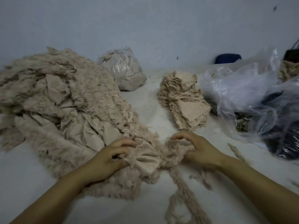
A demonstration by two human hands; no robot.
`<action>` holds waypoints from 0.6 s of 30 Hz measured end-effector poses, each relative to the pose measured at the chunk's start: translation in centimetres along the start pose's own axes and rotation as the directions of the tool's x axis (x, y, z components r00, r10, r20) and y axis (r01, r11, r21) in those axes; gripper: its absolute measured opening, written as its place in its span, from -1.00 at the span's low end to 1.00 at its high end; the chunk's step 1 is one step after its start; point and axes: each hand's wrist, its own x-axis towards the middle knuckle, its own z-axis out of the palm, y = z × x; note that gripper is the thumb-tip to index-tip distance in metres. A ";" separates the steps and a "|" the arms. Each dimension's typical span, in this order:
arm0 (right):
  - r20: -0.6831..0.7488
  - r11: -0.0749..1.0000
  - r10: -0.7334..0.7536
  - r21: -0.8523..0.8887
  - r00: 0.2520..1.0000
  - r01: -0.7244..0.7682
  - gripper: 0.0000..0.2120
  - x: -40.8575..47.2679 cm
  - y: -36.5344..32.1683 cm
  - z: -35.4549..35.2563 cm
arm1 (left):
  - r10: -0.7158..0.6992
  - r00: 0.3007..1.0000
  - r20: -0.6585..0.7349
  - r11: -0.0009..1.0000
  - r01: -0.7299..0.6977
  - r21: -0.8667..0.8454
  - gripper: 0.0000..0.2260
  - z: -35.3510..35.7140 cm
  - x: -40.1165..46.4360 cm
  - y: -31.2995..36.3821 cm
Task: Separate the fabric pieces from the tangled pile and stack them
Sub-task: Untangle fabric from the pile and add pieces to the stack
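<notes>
While a tied clear bag of scraps (125, 71) sits against the wall at the back and loose crumpled plastic bags (252, 94) spread over the right side, a dark blue object (227, 58) stands behind them by the wall. Thin fuzzy strips (182, 199) trail across the pale surface (24, 175) near the bottom edge. A large tangled pile (61, 101) of beige fleecy fabric fills the left, and a neat stack (183, 101) of cut pieces lies just beyond the hands, apart from the pile. At the pile's near edge, the left hand (110, 157) and right hand (199, 149) both curl their fingers into one bunched fabric piece (150, 157), gripping it between them.
</notes>
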 end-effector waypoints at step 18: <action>-0.145 0.977 0.066 0.209 0.987 -0.035 -0.52 -0.6 -1.0 0.9 | -0.264 0.832 -0.488 0.961 0.182 -0.209 -0.80 3.4 6.8 2.8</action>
